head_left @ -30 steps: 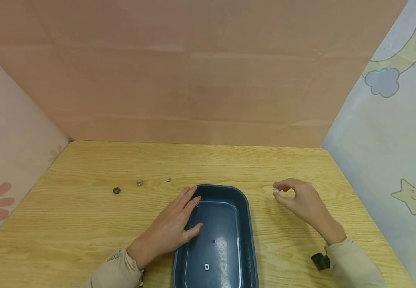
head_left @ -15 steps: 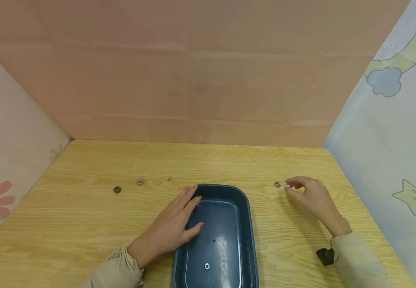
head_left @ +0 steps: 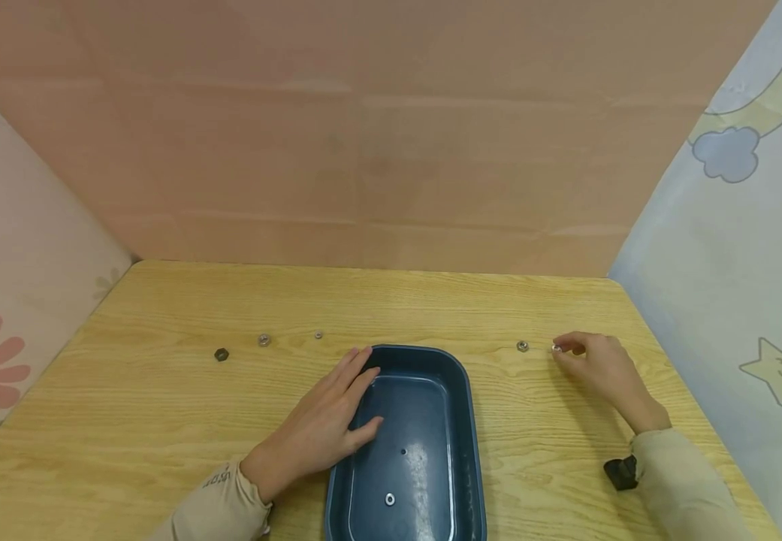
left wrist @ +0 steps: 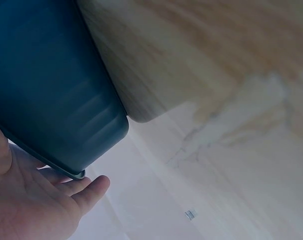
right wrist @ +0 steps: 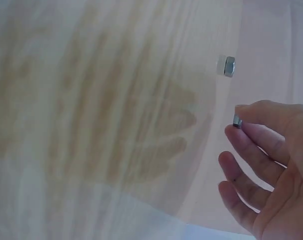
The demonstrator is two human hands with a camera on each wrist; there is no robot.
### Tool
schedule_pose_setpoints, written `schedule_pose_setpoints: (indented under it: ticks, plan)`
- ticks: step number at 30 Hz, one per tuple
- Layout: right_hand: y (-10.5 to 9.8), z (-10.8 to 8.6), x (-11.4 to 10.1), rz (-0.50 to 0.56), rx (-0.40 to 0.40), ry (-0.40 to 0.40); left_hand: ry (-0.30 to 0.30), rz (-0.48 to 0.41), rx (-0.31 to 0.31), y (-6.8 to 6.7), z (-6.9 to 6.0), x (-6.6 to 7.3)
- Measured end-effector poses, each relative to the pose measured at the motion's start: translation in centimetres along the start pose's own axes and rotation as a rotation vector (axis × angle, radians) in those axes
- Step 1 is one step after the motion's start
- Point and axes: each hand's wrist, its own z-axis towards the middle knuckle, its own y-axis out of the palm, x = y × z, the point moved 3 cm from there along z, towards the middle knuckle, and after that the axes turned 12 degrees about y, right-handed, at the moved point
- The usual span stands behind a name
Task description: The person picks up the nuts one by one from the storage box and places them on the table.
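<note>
My left hand (head_left: 316, 432) rests on the left rim of a dark blue plastic tray (head_left: 469, 443), fingers extended along it and thumb reaching inside. A small ring-like nut (head_left: 390, 500) lies on the tray floor. To the right, my right hand (head_left: 603, 372) pinches a small shiny metal nut (right wrist: 237, 121) between thumb and index finger, just over the table. The other fingers are loosely bent in the right wrist view. A larger hex nut (head_left: 522, 346) lies on the table left of those fingertips.
On the table left of the tray lie a dark hex nut (head_left: 221, 354), a silver nut (head_left: 264, 340) and a smaller silver nut (head_left: 318, 335). A brown paper wall (head_left: 357, 150) stands behind the wooden table (head_left: 127, 421), with patterned panels on both sides.
My right hand has moved right, and a hex nut now shows on the table where its fingertips were. A small nut stays pinched in it. My left hand has stayed on the tray.
</note>
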Motion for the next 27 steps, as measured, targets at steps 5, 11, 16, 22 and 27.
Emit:
schedule_pose_setpoints:
  ticks: [5,11,16,22,27]
  plan:
    - [0.2,0.1,0.4,-0.019,-0.009,0.009,-0.003,-0.006,-0.010,0.0,0.0,0.0]
    - [0.3,0.2,0.8,-0.026,-0.037,0.005,-0.005,-0.012,-0.013,0.1,0.0,0.0]
    - [0.4,0.3,1.0,-0.015,-0.053,0.007,-0.004,-0.008,-0.009,0.0,0.0,0.0]
    - [0.5,0.3,1.2,-0.011,-0.047,0.004,-0.001,-0.002,-0.002,0.0,0.0,0.0]
    - [0.2,0.1,0.9,0.009,-0.052,0.025,-0.012,-0.007,-0.009,0.0,0.0,0.0]
